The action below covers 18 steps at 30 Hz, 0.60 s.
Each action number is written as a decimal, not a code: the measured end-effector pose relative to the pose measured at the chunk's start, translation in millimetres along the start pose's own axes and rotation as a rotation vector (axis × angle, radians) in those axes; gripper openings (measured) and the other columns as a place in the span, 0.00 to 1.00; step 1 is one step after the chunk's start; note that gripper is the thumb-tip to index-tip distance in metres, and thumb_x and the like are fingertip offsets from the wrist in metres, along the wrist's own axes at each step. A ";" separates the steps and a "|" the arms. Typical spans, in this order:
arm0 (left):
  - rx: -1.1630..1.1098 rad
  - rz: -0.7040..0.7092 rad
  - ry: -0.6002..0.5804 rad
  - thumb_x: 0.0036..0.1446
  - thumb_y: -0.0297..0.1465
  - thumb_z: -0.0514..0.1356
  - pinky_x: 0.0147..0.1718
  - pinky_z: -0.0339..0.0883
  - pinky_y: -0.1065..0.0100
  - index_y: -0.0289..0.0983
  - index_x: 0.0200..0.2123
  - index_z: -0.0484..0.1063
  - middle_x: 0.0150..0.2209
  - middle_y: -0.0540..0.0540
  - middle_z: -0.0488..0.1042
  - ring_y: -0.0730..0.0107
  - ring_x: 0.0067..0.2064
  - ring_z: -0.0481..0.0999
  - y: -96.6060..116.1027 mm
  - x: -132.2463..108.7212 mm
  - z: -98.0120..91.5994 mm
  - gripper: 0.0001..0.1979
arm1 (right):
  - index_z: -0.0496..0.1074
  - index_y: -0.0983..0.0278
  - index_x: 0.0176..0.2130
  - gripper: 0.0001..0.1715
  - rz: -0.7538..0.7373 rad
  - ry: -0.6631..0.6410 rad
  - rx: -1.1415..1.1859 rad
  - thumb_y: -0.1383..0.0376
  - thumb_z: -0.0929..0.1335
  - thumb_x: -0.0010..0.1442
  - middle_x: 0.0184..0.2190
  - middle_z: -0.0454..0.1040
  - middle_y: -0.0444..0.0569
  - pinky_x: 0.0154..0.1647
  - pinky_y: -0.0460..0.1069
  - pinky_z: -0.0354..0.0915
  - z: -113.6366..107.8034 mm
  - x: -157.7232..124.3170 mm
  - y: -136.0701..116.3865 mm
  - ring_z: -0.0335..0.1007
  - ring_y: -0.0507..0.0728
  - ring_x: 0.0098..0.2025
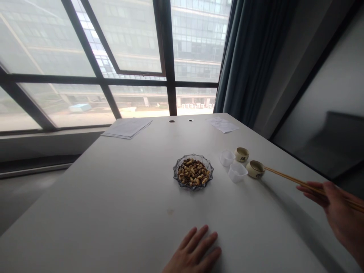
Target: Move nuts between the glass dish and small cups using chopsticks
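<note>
A pair of wooden chopsticks [295,180] is gripped in my right hand [338,212] at the right edge, their tips close to the rim of a beige ceramic cup [255,170]. Whether the tips touch that cup I cannot tell. My left hand [196,250] lies flat on the table with fingers spread, holding nothing. Beyond it stands a scalloped glass dish [177,181] heaped with peanuts and dark seeds [193,172]. Between dish and cup are two translucent plastic cups, a nearer one [237,173] and a farther one [227,158]. A second beige cup [241,154] sits just behind.
The white table [113,197] runs toward a large window [127,38]. Papers [127,127] are stacked at its far left, and another loose sheet [224,124] lies far right. Two round holes show near the far edge. A dark curtain [244,57] hangs behind on the right.
</note>
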<state>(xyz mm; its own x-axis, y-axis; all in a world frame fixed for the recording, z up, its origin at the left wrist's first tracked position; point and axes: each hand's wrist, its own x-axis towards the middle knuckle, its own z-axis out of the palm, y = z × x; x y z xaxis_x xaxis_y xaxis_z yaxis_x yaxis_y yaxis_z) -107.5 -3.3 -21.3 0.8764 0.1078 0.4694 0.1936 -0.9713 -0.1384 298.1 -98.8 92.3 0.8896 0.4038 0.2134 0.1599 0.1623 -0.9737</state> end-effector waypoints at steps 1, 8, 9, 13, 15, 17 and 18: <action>-0.007 -0.001 0.001 0.72 0.36 0.57 0.69 0.55 0.57 0.45 0.62 0.70 0.69 0.49 0.64 0.59 0.70 0.60 0.2 0.2 -0.4 0.18 | 0.83 0.66 0.32 0.20 -0.013 -0.012 -0.001 0.51 0.76 0.56 0.29 0.81 0.65 0.37 0.50 0.78 5.9 -3.6 -4.9 0.82 0.62 0.29; -0.008 -0.022 0.015 0.73 0.37 0.56 0.68 0.56 0.59 0.46 0.62 0.70 0.69 0.52 0.64 0.61 0.70 0.60 1.3 0.5 1.0 0.17 | 0.82 0.66 0.37 0.22 -0.069 -0.405 -0.024 0.49 0.75 0.59 0.31 0.83 0.58 0.35 0.53 0.80 78.7 -47.6 -16.6 0.83 0.63 0.32; -0.007 -0.024 0.019 0.73 0.37 0.55 0.68 0.57 0.59 0.46 0.62 0.70 0.69 0.52 0.64 0.61 0.70 0.60 1.4 0.2 1.4 0.17 | 0.82 0.66 0.38 0.22 -0.084 -0.494 -0.036 0.49 0.74 0.60 0.31 0.83 0.57 0.35 0.54 0.80 92.2 -56.0 -14.9 0.83 0.63 0.32; 0.002 -0.021 0.008 0.74 0.38 0.53 0.67 0.58 0.58 0.47 0.62 0.69 0.69 0.53 0.64 0.60 0.69 0.61 1.5 -1.8 2.7 0.17 | 0.81 0.65 0.38 0.21 -0.138 -0.807 -0.030 0.51 0.69 0.67 0.32 0.83 0.54 0.35 0.53 0.79 143.3 -85.6 -6.3 0.82 0.60 0.32; 0.008 -0.023 0.014 0.74 0.38 0.53 0.67 0.58 0.58 0.47 0.62 0.69 0.69 0.53 0.64 0.60 0.69 0.62 2.0 -2.8 3.9 0.17 | 0.81 0.64 0.38 0.21 -0.172 -0.920 -0.035 0.52 0.67 0.69 0.33 0.83 0.52 0.36 0.51 0.78 163.3 -95.6 -3.6 0.81 0.58 0.32; 0.011 -0.028 0.023 0.73 0.39 0.55 0.67 0.58 0.58 0.48 0.62 0.69 0.69 0.53 0.64 0.60 0.68 0.63 3.1 -3.4 6.0 0.17 | 0.81 0.64 0.37 0.21 -0.213 -0.985 -0.064 0.53 0.66 0.70 0.33 0.82 0.52 0.36 0.51 0.77 177.8 -101.7 -1.8 0.80 0.57 0.33; 0.011 -0.027 0.025 0.73 0.39 0.55 0.67 0.58 0.58 0.48 0.62 0.69 0.69 0.53 0.63 0.60 0.68 0.63 3.8 -3.5 7.3 0.17 | 0.81 0.64 0.36 0.22 -0.229 -1.001 -0.082 0.52 0.66 0.70 0.34 0.82 0.52 0.37 0.51 0.76 182.9 -103.5 -0.9 0.79 0.57 0.33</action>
<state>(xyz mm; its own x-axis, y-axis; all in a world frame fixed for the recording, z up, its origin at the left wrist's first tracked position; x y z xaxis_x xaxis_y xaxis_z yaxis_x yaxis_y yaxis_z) -106.6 -5.8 -29.8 0.8595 0.1280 0.4949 0.2215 -0.9658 -0.1348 127.6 24.0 85.7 0.0761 0.9419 0.3272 0.3428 0.2834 -0.8956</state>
